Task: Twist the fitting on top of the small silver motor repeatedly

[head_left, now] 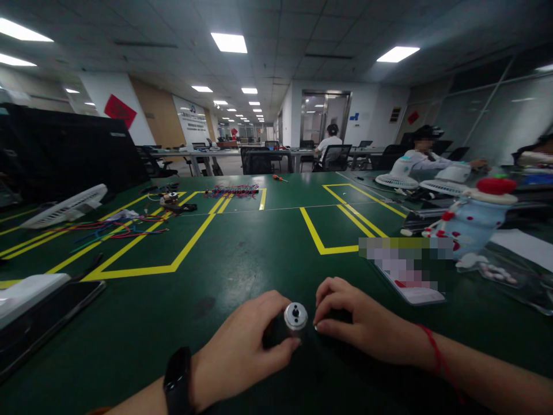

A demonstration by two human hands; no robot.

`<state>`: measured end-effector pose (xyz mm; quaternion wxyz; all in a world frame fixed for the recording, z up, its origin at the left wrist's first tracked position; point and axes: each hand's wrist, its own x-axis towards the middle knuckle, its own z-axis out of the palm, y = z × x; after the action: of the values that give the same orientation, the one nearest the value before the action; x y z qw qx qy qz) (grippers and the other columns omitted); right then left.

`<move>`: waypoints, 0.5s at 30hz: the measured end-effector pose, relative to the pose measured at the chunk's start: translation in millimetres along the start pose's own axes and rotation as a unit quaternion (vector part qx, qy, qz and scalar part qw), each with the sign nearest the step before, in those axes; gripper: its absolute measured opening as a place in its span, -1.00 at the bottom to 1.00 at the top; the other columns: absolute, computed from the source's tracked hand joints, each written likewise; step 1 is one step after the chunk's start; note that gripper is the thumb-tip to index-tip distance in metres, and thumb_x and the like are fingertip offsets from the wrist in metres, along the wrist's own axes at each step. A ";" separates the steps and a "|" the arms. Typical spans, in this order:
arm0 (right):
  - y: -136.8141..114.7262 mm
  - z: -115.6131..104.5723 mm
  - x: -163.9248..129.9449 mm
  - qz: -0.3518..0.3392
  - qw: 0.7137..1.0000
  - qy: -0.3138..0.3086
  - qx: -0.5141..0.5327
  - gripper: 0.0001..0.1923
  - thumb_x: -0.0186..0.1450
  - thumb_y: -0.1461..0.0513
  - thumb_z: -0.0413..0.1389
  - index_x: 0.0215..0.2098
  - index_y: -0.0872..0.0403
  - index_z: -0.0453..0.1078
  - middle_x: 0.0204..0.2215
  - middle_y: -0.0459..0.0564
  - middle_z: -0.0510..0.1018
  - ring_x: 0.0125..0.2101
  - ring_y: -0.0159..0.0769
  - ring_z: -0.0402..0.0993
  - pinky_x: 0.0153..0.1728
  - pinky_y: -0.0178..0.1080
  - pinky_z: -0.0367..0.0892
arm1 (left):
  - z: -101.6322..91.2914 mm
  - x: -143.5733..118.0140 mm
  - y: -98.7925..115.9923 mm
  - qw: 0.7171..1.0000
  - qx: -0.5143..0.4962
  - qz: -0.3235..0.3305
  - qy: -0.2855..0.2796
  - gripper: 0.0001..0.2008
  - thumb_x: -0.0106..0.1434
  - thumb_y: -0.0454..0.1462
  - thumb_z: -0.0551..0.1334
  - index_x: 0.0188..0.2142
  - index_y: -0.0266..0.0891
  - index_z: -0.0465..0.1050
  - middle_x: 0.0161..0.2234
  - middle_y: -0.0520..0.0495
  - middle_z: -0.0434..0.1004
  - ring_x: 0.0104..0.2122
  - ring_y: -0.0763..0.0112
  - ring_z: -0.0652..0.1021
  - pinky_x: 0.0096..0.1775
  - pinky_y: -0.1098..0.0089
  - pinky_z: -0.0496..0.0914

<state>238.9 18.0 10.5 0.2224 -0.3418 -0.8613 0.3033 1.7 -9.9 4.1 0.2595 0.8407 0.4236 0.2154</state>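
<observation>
A small silver cylinder, which looks like an electric motor (296, 317), stands upright on the green table in front of me. Its round end faces up, with a dark centre and small holes. My left hand (248, 346) is wrapped around its side, thumb in front and fingers behind. Just to the right, my right hand (356, 323) has thumb and forefinger pinched together low over the table. A tiny bright speck shows at those fingertips, too small to name. A small gap separates this hand from the motor.
On the left lie a black phone-like slab (52, 328), loose coloured wires (125, 227) and a white keyboard (67, 207). A screwdriver (280, 178) lies farther back. To the right are a pixelated flat card (406, 276), a blue cup (475, 216) and white fans (397, 173). Other people sit beyond.
</observation>
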 end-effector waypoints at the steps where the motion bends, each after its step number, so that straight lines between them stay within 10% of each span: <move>1: 1.8 2.0 -1.6 0.001 1.000 -0.012 -0.014 -0.94 0.25 0.23 0.19 -0.30 0.04 0.50 -0.21 -0.04 0.42 -0.16 -0.28 0.36 -0.11 -0.19 0.29 | 0.1 0.1 -0.2 1.000 0.000 0.001 0.000 -0.88 0.20 -0.32 0.24 -0.26 -0.18 0.33 -0.29 0.04 0.41 -0.34 0.36 0.39 -0.35 0.41 0.23; 15: 1.3 1.6 3.7 -0.007 0.999 0.022 0.027 -0.91 0.19 0.26 0.24 -0.30 0.06 0.51 -0.23 -0.05 0.43 -0.23 -0.32 0.40 -0.18 -0.25 0.33 | -0.5 0.7 0.3 1.000 0.003 0.006 0.000 -0.90 0.22 -0.32 0.23 -0.26 -0.18 0.34 -0.31 0.04 0.41 -0.36 0.37 0.39 -0.36 0.42 0.22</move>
<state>236.1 20.8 9.1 0.2523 -0.3364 -0.8500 0.3175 2.0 -9.4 4.7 0.2553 0.8443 0.4190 0.2155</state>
